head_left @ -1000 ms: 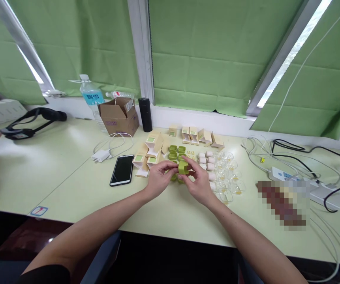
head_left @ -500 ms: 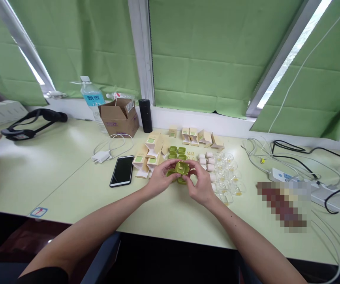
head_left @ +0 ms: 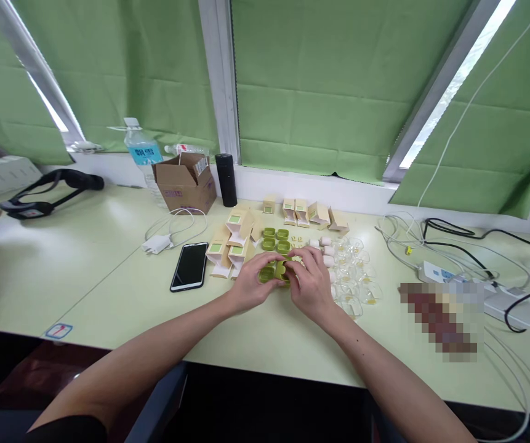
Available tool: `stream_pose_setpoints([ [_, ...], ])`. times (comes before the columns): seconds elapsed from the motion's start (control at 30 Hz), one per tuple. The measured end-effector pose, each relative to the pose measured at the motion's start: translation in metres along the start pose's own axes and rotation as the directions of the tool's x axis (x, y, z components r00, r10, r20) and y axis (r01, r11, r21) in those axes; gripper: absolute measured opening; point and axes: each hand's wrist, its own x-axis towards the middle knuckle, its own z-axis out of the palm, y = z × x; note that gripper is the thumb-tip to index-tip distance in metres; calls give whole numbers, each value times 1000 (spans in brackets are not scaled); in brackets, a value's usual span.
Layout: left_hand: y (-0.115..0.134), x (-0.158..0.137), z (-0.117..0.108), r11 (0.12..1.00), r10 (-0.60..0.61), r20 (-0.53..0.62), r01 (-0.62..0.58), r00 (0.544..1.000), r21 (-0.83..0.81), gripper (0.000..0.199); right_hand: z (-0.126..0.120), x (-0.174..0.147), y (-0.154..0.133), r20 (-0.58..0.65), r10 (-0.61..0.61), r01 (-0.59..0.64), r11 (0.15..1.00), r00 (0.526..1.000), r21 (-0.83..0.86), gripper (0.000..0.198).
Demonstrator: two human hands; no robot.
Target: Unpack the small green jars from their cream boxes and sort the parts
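Between both hands is a small olive-green plastic case [head_left: 282,269], tilted and partly covered by fingers. My left hand [head_left: 252,284] grips its left side. My right hand [head_left: 311,284] is closed at its right side, with fingers curled over the top edge. Just beyond and below my hands stand several similar green cases [head_left: 269,244] in rows. Tiny yellow pieces [head_left: 297,239] lie right of them. Farther right are small pinkish-white rolls [head_left: 325,251], partly hidden by my right hand, and clear plastic pieces [head_left: 351,286] with yellow spots.
Folded cream cartons [head_left: 239,224] and a phone [head_left: 189,266] lie to the left, with more cartons [head_left: 301,211] behind. A charger [head_left: 157,244], brown box [head_left: 185,187], black bottle [head_left: 226,180] and water bottle [head_left: 143,154] stand farther back. Cables and a power strip [head_left: 440,272] are at right.
The green case has been tipped, so its inside faces me less. My right fingers have moved up and curled over it; my left hand has barely shifted.
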Motion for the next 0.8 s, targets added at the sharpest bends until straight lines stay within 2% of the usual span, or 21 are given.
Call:
stream_pose_setpoints([
  [0.1,0,-1,0,998,26,-13,-25,1000,57,38,2,0,1,-13,-22,22,1000,1000,5,16],
  [0.27,-1,0,-1,995,31,-51,-26,998,97,39,-1,0,3,-22,22,-21,997,1000,68,12],
  [0.43,-7,3,-4,992,-44,-72,52,996,112,37,-17,10,12,-133,107,-90,988,985,125,6],
  [0.5,-9,4,-6,992,-70,-72,78,995,104,38,-27,15,19,-133,132,-118,987,982,110,5],
  [0.57,-9,3,-7,993,-61,-66,67,996,93,39,-35,18,27,-18,164,-163,985,986,47,7],
  [0.63,-7,3,-7,996,-26,-56,31,998,82,39,-39,20,34,184,225,-214,974,957,-77,11],
  [0.7,-4,1,-7,997,4,-49,0,999,81,39,-38,19,38,370,300,-233,948,879,-217,15],
  [0.8,-1,1,-6,995,15,-47,-10,999,103,38,-30,16,38,524,359,-187,917,772,-354,17],
])
